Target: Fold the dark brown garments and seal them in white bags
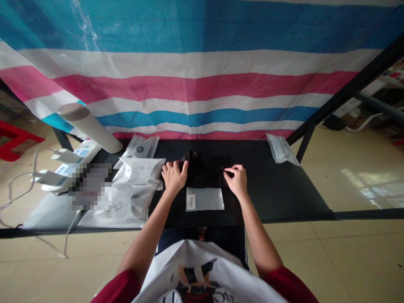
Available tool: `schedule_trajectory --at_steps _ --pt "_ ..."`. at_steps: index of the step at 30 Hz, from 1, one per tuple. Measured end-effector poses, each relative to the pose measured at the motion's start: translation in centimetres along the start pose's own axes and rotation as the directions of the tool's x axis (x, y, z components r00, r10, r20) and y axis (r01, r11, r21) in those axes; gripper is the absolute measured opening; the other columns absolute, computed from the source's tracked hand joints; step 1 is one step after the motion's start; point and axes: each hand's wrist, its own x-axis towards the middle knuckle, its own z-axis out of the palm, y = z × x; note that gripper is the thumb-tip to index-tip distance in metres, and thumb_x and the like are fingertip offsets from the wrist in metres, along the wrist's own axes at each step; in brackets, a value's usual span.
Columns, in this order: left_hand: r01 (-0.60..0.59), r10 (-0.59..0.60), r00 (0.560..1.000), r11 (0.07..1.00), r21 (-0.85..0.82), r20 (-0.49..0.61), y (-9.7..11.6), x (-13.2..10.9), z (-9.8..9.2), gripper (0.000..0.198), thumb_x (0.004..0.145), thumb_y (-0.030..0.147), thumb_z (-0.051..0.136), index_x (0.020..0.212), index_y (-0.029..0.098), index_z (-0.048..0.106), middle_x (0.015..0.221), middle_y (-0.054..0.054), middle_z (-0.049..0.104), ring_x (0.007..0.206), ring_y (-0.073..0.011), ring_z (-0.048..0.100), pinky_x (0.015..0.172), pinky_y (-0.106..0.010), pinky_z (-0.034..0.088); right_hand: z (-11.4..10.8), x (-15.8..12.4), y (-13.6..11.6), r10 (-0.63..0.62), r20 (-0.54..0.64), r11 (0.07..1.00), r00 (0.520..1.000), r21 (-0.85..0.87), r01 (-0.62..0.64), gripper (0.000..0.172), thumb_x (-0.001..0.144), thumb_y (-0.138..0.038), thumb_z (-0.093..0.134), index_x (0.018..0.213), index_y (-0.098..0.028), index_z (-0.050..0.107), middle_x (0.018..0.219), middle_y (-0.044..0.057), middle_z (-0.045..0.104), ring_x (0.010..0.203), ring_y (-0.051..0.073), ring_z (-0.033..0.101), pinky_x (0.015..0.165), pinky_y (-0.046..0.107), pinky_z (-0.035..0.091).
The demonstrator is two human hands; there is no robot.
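Observation:
A crumpled piece of black cloth (206, 172) lies on the dark table in front of me, its exact shape hard to make out against the surface. At its left side is my left hand (174, 176), fingers bent over the cloth and thumb along its edge. My right hand (236, 179) pinches the cloth's right edge between thumb and fingertips. Just below the cloth, on my side, a flat frosted zip bag (205, 199) with a white label lies between my wrists.
White packed bags (118, 206) are piled at the left, beside a blurred-out patch, a power strip (74, 164) with plugs and a tall white cylinder (94, 130). Another packed bag (282, 149) sits at the far right. A striped sheet (195, 88) hangs behind the table.

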Motion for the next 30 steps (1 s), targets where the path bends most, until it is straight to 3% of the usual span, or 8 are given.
schedule_trajectory --at_steps 4,7,12,17,20,22,26,30 --pt "-0.150 0.139 0.987 0.975 -0.166 -0.077 -0.2 -1.2 -0.4 0.047 0.096 0.054 0.040 0.118 0.017 0.059 0.112 -0.015 0.058 0.107 -0.0321 0.055 0.095 -0.047 0.044 -0.6 -0.3 0.1 0.010 -0.088 0.952 0.996 0.306 0.017 0.020 0.082 -0.036 0.064 0.086 -0.019 0.074 0.108 0.013 0.063 0.099 0.027 0.060 0.083 0.040 0.050" --pt "-0.279 0.284 0.959 0.932 -0.229 -0.013 -1.0 -2.0 0.2 0.048 0.089 0.047 0.055 0.126 0.016 0.053 0.117 -0.014 0.058 0.108 -0.0309 0.054 0.097 -0.047 0.044 -1.2 -0.9 0.0 0.077 0.100 0.778 0.992 0.617 -0.123 0.019 0.081 -0.038 0.063 0.084 -0.020 0.067 0.093 0.008 0.069 0.086 0.023 0.064 0.072 0.033 0.051" --pt "-0.283 0.313 0.948 0.915 -0.289 0.061 -2.0 -2.4 0.6 0.061 0.084 0.036 0.060 0.139 0.017 0.043 0.127 -0.015 0.059 0.119 -0.0343 0.050 0.096 -0.050 0.043 -2.3 -1.8 -0.4 0.080 0.306 0.533 0.949 0.791 -0.300 0.013 0.076 -0.032 0.064 0.079 -0.021 0.057 0.082 0.004 0.073 0.083 0.021 0.067 0.080 0.032 0.049" --pt "-0.115 0.198 0.979 0.721 -0.683 0.043 -2.0 -3.5 -1.2 0.053 0.098 0.049 0.034 0.140 0.015 0.039 0.061 0.004 0.054 0.060 -0.0178 0.058 0.066 -0.031 0.047 -3.0 -2.3 0.1 0.109 0.377 0.311 0.920 0.866 -0.392 0.025 0.082 -0.043 0.052 0.099 -0.025 0.048 0.072 0.000 0.072 0.064 0.019 0.066 0.063 0.029 0.049" --pt "-0.038 0.135 0.990 0.574 -0.818 0.049 -1.8 -4.3 -2.0 0.056 0.100 0.055 0.019 0.122 0.016 0.054 0.048 0.009 0.035 0.040 -0.0124 0.039 0.049 -0.024 0.035 -3.0 -2.3 0.7 0.150 0.411 0.359 0.899 0.825 -0.437 0.040 0.089 -0.056 0.040 0.110 -0.024 0.049 0.056 -0.003 0.064 0.042 0.015 0.051 0.042 0.024 0.037" --pt "-0.061 0.151 0.988 0.629 -0.775 0.045 -1.5 -4.5 -2.2 0.054 0.099 0.056 0.025 0.104 0.017 0.062 0.049 0.007 0.038 0.042 -0.0116 0.039 0.048 -0.024 0.033 -2.9 -2.2 0.8 0.173 0.385 0.450 0.907 0.788 -0.421 0.042 0.090 -0.059 0.041 0.107 -0.023 0.053 0.055 -0.003 0.062 0.042 0.015 0.052 0.042 0.024 0.038" --pt "-0.298 0.308 0.950 0.864 -0.407 -0.040 -0.5 -4.6 -1.2 0.041 0.083 0.052 0.062 0.108 0.019 0.063 0.085 -0.004 0.063 0.080 -0.0211 0.059 0.070 -0.031 0.045 -2.3 -2.5 0.5 0.072 0.298 0.713 0.952 0.652 -0.258 0.033 0.089 -0.051 0.054 0.102 -0.021 0.062 0.088 0.007 0.074 0.085 0.022 0.071 0.074 0.034 0.056" --pt "-0.397 0.400 0.917 0.907 -0.138 -0.012 -0.2 -4.5 0.2 0.029 0.076 0.043 0.071 0.095 0.023 0.065 0.109 -0.008 0.062 0.103 -0.0301 0.055 0.082 -0.039 0.044 -1.2 -3.5 0.5 -0.121 0.254 0.927 0.960 0.374 0.018 0.033 0.091 -0.043 0.055 0.116 -0.023 0.065 0.125 0.011 0.067 0.118 0.027 0.061 0.103 0.047 0.048"
